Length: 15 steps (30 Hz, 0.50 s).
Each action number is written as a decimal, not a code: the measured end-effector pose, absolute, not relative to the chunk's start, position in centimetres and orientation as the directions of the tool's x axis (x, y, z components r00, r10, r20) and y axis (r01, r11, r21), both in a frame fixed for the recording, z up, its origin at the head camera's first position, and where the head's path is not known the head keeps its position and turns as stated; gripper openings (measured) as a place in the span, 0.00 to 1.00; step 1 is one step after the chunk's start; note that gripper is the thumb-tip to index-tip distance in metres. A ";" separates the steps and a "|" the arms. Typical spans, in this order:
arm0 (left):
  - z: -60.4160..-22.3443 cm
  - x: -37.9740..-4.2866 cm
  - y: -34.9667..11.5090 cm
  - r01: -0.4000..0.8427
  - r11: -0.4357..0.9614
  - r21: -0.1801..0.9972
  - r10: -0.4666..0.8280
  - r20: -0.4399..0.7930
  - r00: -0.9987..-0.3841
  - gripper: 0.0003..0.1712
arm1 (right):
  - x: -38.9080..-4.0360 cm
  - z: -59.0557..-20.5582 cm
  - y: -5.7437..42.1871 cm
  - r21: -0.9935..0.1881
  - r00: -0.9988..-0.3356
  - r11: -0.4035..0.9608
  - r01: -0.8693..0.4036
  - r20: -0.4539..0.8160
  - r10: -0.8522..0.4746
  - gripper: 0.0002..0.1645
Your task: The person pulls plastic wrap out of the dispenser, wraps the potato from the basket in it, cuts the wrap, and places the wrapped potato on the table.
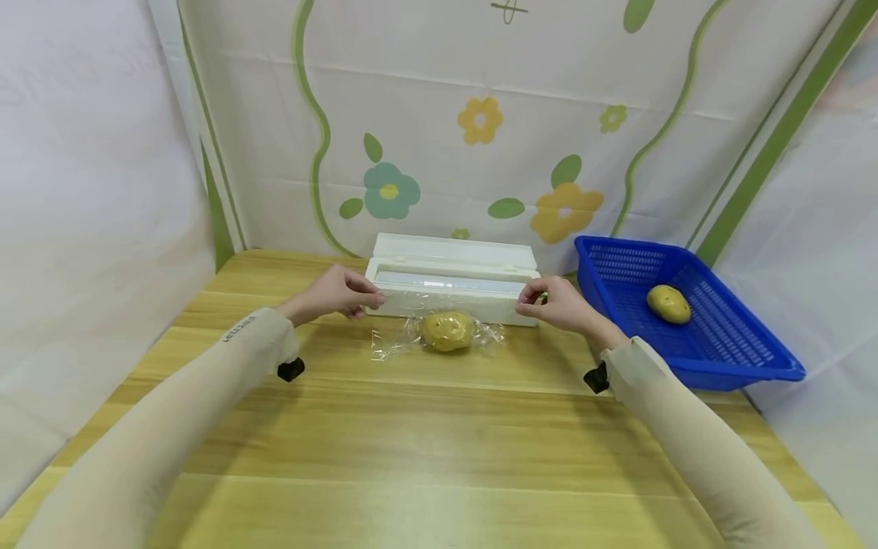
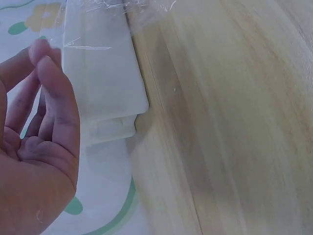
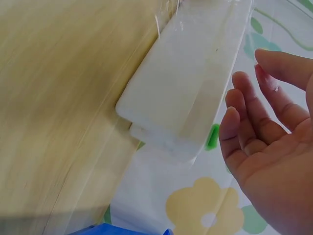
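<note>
A white plastic wrap dispenser [image 1: 449,305] stands at the back of the table with its lid [image 1: 453,248] raised and a roll inside. Clear plastic wrap [image 1: 411,301] comes out over its front and covers a potato [image 1: 447,331] lying just before it. At the dispenser's left end, my left hand [image 1: 343,292] pinches the wrap between thumb and index finger; taut creases run from these fingertips in the left wrist view. My right hand [image 1: 559,303] pinches the wrap's edge at the right end, thumb and index tips together, other fingers loosely bent.
To the right, a blue plastic basket [image 1: 693,366] holds another potato [image 1: 668,304]. The wooden table [image 1: 439,442] extends toward me. Behind the dispenser hangs a flower-patterned cloth [image 1: 425,114], and pale cloth walls close in both sides.
</note>
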<state>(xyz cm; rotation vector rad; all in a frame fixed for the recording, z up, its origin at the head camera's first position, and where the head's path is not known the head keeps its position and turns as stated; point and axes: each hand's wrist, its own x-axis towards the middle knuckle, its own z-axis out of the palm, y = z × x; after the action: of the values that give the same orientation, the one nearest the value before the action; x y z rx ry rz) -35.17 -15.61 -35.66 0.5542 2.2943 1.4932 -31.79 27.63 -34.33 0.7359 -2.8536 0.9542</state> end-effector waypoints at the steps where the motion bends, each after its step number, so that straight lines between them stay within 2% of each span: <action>1: -35.6 -35.1 -15.7 0.118 0.366 0.923 0.499 -0.088 -0.862 0.20 | -31.7 -34.3 27.5 -0.557 -0.884 0.695 -0.455 0.190 -0.427 0.05; 6: -35.4 -34.7 -15.8 0.072 0.327 0.942 0.521 -0.116 -0.846 0.21 | -30.9 -33.9 27.3 -0.541 -0.879 0.696 -0.472 0.228 -0.419 0.05; 10: -35.4 -34.4 -15.9 0.041 0.281 0.959 0.550 -0.126 -0.826 0.22 | -30.4 -33.8 27.4 -0.550 -0.896 0.710 -0.440 0.218 -0.386 0.05; 15: -35.4 -34.2 -16.0 0.008 0.252 0.968 0.534 -0.132 -0.835 0.21 | -30.1 -33.6 27.5 -0.573 -0.910 0.710 -0.410 0.204 -0.361 0.06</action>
<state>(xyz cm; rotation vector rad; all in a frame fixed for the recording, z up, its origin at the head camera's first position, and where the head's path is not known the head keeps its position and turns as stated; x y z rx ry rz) -34.23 -16.02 -35.43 0.4925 2.0922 1.6136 -30.10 27.49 -33.60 0.6402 -2.8334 0.9777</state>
